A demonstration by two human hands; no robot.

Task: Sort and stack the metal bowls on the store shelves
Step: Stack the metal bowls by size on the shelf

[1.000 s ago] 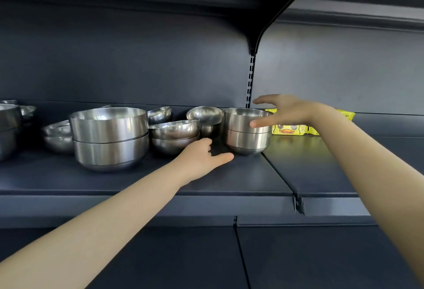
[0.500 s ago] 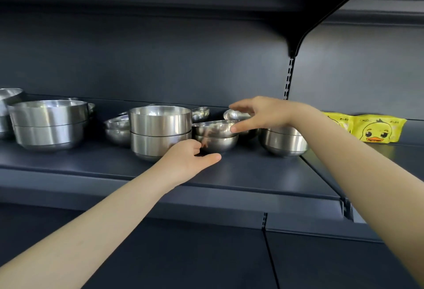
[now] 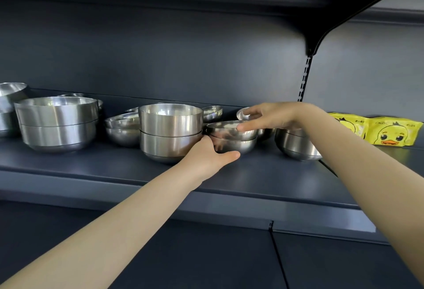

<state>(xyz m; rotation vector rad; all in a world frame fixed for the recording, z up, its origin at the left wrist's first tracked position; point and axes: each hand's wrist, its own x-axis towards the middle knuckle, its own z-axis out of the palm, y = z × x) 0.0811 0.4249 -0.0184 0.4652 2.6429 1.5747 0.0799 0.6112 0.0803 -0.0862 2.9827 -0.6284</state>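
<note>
Two small bowls (image 3: pixel 231 138) sit stacked near the middle of the shelf (image 3: pixel 137 169), just beside a taller stack (image 3: pixel 171 132). The left hand (image 3: pixel 207 158) cups the bottom bowl's side. The right hand (image 3: pixel 273 116) pinches the top bowl's rim with its fingertips (image 3: pixel 241 127). A yellow pack (image 3: pixel 378 131) lies at the right end.

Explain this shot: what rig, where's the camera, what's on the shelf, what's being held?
No machine here: a person works bare-handed, and one wide-angle camera on their head looks forward and down. The dark shelf carries steel bowls in stacks of two: a large stack at left, a medium stack mid-shelf, and a small stack beside it. A yellow duck packet lies at right. The left hand cups the small stack's lower bowl; the right hand has fingers on the top bowl's rim. Nothing is lifted.
</note>
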